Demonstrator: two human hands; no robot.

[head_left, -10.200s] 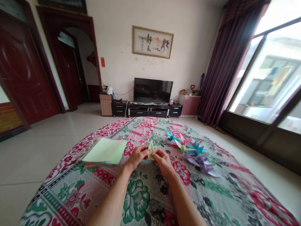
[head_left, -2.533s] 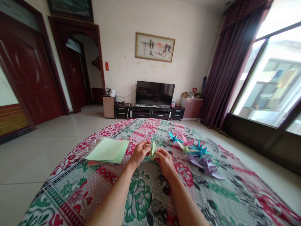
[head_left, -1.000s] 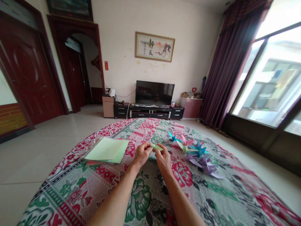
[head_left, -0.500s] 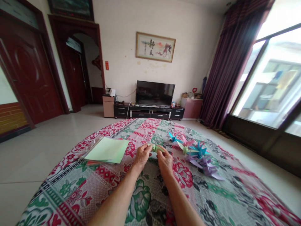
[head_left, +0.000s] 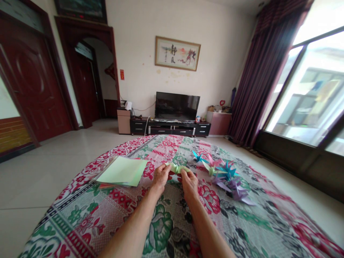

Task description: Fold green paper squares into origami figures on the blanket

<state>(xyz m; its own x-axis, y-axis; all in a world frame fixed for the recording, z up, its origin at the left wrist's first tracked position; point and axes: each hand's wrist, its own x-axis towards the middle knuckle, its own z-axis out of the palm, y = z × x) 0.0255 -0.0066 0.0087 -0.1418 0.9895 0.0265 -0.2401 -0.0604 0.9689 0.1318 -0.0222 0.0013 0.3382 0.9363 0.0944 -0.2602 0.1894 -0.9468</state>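
Observation:
A small light green folded paper figure [head_left: 177, 167] is held just above the flowered cloth [head_left: 166, 222] between both hands. My left hand [head_left: 160, 178] pinches its left side and my right hand [head_left: 189, 181] pinches its right side, fingers closed on the paper. The figure's two ends stretch out sideways. A stack of coloured paper sheets [head_left: 122, 172], light green on top, lies to the left of my hands.
Several finished paper figures [head_left: 224, 175] in blue, pink, green and purple lie on the cloth to the right. Tiled floor [head_left: 40, 179] surrounds the cloth. A television [head_left: 177, 106] on a low cabinet stands at the far wall, with windows and curtains at right.
The green paper stood upright between the fingers earlier. It has since been turned down and spread sideways, and both hands have moved slightly apart.

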